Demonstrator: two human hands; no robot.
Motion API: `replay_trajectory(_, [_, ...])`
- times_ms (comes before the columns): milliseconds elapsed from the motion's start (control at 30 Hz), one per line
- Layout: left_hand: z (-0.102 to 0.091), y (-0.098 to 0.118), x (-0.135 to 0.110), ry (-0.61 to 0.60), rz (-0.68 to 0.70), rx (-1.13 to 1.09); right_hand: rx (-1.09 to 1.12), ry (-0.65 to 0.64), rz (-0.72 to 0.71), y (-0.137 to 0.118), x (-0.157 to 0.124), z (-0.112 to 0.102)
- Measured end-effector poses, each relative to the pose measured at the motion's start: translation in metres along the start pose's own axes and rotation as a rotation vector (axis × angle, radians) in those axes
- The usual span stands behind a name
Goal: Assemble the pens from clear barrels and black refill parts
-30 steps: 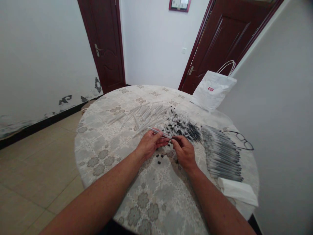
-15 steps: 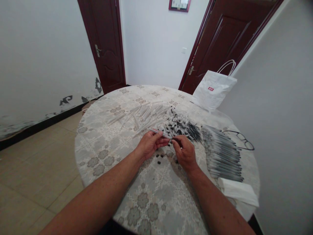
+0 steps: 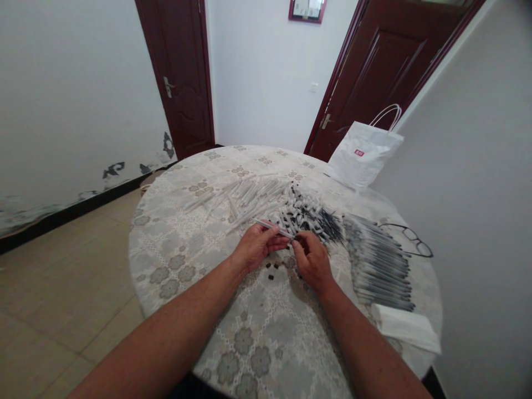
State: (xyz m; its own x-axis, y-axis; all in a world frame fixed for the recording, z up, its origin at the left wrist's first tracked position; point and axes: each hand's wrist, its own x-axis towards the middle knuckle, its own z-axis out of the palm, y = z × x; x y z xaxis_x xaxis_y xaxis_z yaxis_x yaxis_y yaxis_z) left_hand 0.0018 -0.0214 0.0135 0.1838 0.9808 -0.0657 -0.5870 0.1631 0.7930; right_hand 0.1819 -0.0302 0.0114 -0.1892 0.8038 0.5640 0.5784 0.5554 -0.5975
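Note:
My left hand [image 3: 254, 245] is closed around a slim clear pen barrel [image 3: 266, 224], which points to the right across its fingers. At the barrel's right end, the fingertips of my right hand [image 3: 313, 260] pinch together; a small dark bit shows there, too tiny to name. Several small black plugs [image 3: 271, 277] lie on the cloth below my hands. Just beyond them is a heap of small white and black pen parts [image 3: 305, 208], with thin dark refills [image 3: 331, 226] at its right side. Loose clear barrels [image 3: 253, 197] are spread behind my left hand.
A row of pens [image 3: 380, 263] lies along the right of the round table with a patterned tablecloth [image 3: 183, 310]. Near it are eyeglasses [image 3: 411, 235] and a folded white packet [image 3: 407, 327]. A white paper bag [image 3: 363, 155] stands at the back right, close to the wall.
Both hands stay almost in place around the barrel. The barrel's right end sits slightly further right and lower, and the whole view has shifted a little.

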Motion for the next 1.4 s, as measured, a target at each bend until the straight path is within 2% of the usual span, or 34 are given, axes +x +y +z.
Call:
replay_trajectory(100, [0.0014, 0.0002, -0.0012, -0.018, -0.013, 0.005, -0.038, -0.056, -0.026, -0.0005, 0.0012, -0.0014])
replay_trajectory(233, [0.0015, -0.001, -0.0006, -0.034, -0.022, 0.012, -0.017, -0.122, 0.022, 0.0021, -0.0001, -0.0032])
replay_trajectory(367, [0.0009, -0.0009, 0.0004, 0.011, -0.011, -0.002, 0.038, -0.044, 0.061, 0.004, -0.0018, -0.0034])
replay_trajectory(467, [0.0006, -0.0004, 0.0005, 0.012, -0.007, -0.001, 0.038, -0.011, 0.037, 0.0029, -0.0012, -0.0028])
replay_trajectory(600, [0.0005, -0.0013, 0.0002, -0.008, -0.015, 0.012, -0.032, -0.061, -0.005, 0.0013, 0.0008, -0.0025])
replay_trajectory(733, [0.0007, -0.0028, 0.0004, -0.013, -0.028, 0.018, -0.04, -0.11, 0.034, 0.0035, 0.0009, -0.003])
replay_trajectory(967, [0.0001, -0.0017, 0.0008, 0.013, -0.002, 0.007, 0.028, -0.029, 0.041, 0.0036, -0.0004, -0.0025])
replay_trajectory(1233, [0.0, -0.0047, 0.0013, -0.017, -0.021, 0.019, -0.022, -0.109, 0.047, 0.0042, 0.0004, -0.0014])
replay_trajectory(1400, [-0.0001, -0.0046, 0.0017, 0.005, 0.0, 0.017, 0.027, -0.049, 0.071, 0.0075, -0.001, -0.0017])
